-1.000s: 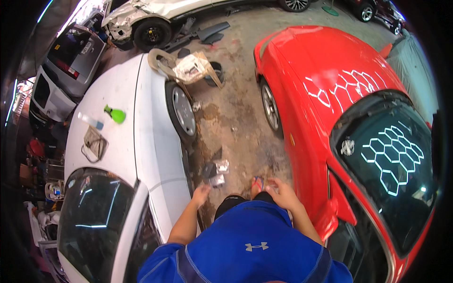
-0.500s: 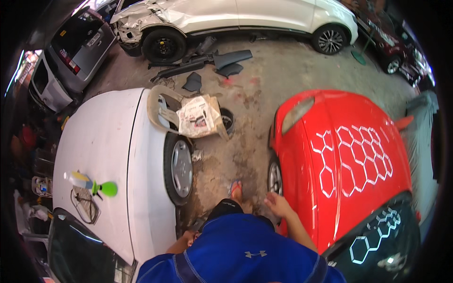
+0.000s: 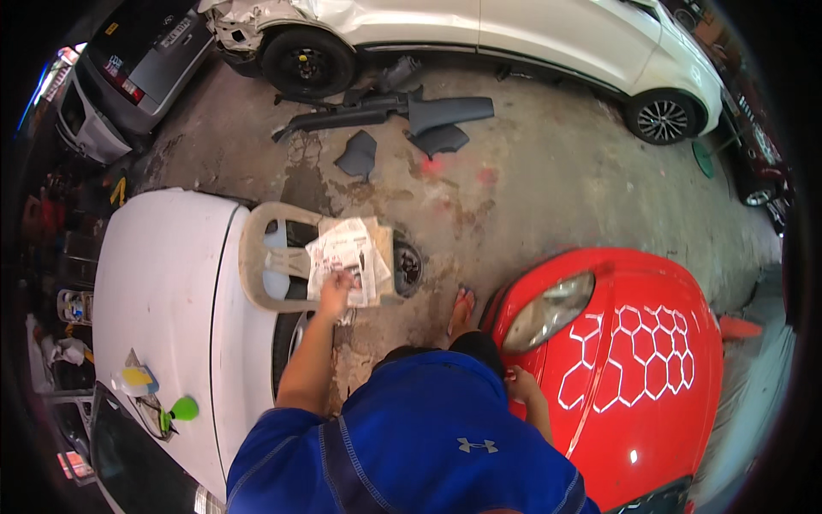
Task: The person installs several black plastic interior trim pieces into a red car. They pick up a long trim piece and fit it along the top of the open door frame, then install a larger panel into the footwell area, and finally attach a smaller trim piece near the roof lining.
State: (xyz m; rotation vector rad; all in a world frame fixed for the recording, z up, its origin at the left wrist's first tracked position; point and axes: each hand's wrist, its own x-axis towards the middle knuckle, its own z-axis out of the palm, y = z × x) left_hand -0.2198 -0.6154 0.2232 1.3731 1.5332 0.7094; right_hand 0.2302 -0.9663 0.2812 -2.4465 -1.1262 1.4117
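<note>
Over the newspaper sheets (image 3: 347, 244) on a beige plastic chair (image 3: 250, 257) is my left hand (image 3: 337, 289), arm stretched forward. Its fingers look bent together against the paper; what they hold, if anything, does not show. My right hand (image 3: 519, 383) is beside my right hip, next to the red car's front (image 3: 561, 377). Its fingers are curled, and their contents are hidden. White tape strips form a hexagon pattern (image 3: 655, 355) on the red hood.
A white car's hood (image 3: 163, 274) lies left, with a green-topped spray bottle (image 3: 181, 409) on it. A dark round container (image 3: 408, 265) stands beside the chair. Dark trim pieces (image 3: 449, 111) lie on the floor near a damaged white car (image 3: 411, 26). A grey vehicle (image 3: 163, 68) stands far left.
My left hand has gone from low beside the white car forward to the newspaper. My right hand has drawn back toward my hip, its fingers now curled. The whole view has shifted.
</note>
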